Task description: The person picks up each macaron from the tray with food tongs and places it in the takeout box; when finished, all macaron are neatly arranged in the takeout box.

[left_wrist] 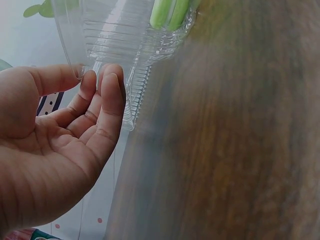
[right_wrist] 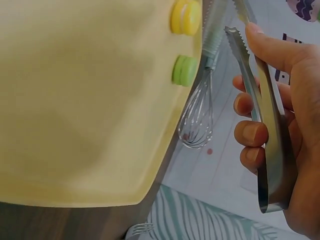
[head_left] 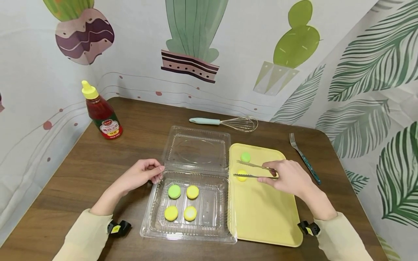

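My right hand (head_left: 289, 177) grips metal tongs (right_wrist: 272, 145), whose two serrated arms are spread apart over the yellow tray (head_left: 266, 214). Below the tongs on the tray lie a yellow macaron (head_left: 242, 178) and, farther back, a green macaron (head_left: 245, 157). To the left stands a clear plastic container (head_left: 215, 232) with its lid (head_left: 196, 148) folded back. Inside it are a green macaron (head_left: 174, 191) and three yellow macarons, one of them nearest the front left (head_left: 171, 213). At the container's left back corner, my left hand (head_left: 143, 175) pinches the rim between thumb and fingers.
Behind the lid lies a whisk (head_left: 225, 122) with a pale blue handle. A sauce bottle (head_left: 102, 116) with a yellow cap stands at the back left. On the tray's right, a fork (head_left: 305, 157) lies on the wooden table (head_left: 137, 108). A patterned cloth hangs behind.
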